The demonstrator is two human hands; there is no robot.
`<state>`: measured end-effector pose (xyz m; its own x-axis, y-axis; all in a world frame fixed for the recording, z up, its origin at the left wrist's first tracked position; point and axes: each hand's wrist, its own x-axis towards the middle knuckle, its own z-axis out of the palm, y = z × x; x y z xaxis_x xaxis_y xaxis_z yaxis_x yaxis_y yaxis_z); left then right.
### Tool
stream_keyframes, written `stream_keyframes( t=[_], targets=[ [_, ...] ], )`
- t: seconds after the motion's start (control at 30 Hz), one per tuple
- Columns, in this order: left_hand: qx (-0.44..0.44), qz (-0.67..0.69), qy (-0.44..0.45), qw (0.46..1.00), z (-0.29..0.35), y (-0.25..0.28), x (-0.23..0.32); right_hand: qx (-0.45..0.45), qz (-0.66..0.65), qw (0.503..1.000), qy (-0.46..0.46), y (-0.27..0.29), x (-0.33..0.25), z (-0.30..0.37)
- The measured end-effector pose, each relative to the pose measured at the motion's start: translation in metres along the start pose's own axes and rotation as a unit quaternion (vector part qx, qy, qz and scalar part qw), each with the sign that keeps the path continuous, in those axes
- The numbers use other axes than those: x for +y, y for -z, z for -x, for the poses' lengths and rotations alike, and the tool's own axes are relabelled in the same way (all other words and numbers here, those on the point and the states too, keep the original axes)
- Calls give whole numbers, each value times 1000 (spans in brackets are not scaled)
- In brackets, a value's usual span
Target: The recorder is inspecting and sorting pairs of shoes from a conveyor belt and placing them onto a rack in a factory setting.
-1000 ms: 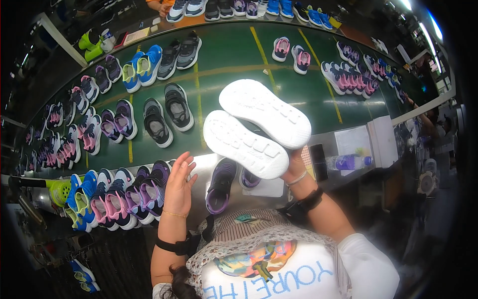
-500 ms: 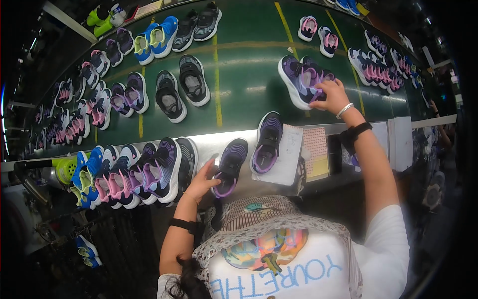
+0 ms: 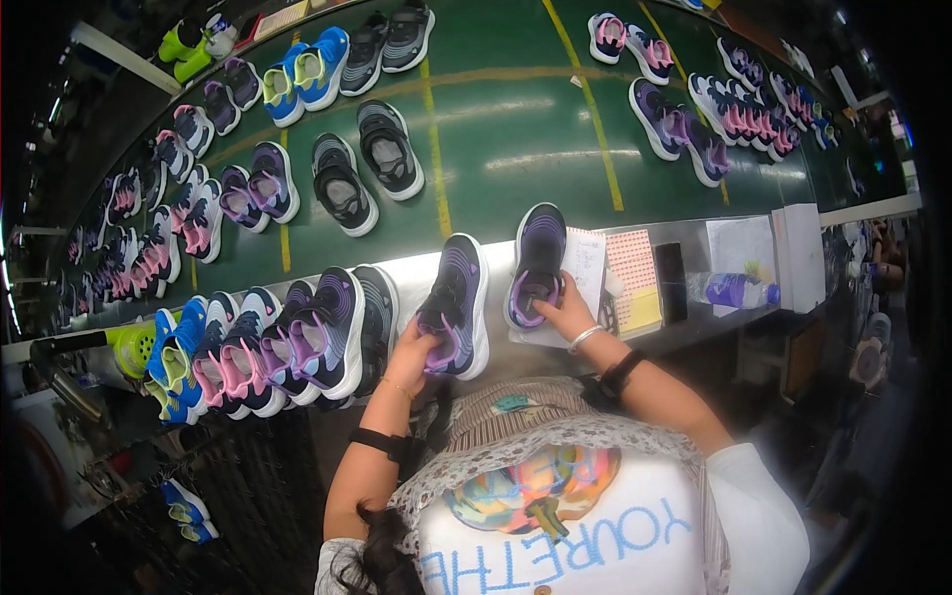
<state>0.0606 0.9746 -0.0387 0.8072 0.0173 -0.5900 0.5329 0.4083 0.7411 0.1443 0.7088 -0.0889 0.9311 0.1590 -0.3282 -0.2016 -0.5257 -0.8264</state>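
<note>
My left hand [image 3: 409,353] is closed on the heel of a black and purple sneaker [image 3: 458,297], which is tilted to show its white sole edge. Just right of it, a second black and purple sneaker [image 3: 541,260] has my right hand [image 3: 568,315] closed on its heel, the thumb inside the collar. This second shoe lies partly over white paper [image 3: 587,260] on the metal ledge [image 3: 409,288]. Beyond, on the green work surface [image 3: 516,119], a matching purple sneaker [image 3: 654,117] stands beside its mate [image 3: 702,149], apart from both hands.
Several sneakers stand in a row [image 3: 268,347] along the ledge to my left. Black sneakers [image 3: 389,149] and other pairs spread over the green surface. Right of the papers lie a yellow pad [image 3: 637,312], a dark phone-like slab [image 3: 670,274] and a plastic bottle [image 3: 734,290].
My right hand has let go of the purple pair, now farther right on the green surface, and gripped the near right sneaker. My left hand has lifted and tilted its sneaker.
</note>
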Motion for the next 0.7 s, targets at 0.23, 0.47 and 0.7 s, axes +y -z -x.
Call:
stream_keyframes(
  t=[0.23, 0.47, 0.7],
  targets=[
    [-49, 138, -18, 989, 13, -10, 25, -86, -552, 822, -110, 21, -38, 21],
    [-123, 257, -60, 957, 35, -22, 51, -180, -563, 807, -15, 27, -91, 53],
    [-161, 265, -58, 949, 37, -17, 54, -168, -600, 782, -10, 17, -111, 62]
  ],
)
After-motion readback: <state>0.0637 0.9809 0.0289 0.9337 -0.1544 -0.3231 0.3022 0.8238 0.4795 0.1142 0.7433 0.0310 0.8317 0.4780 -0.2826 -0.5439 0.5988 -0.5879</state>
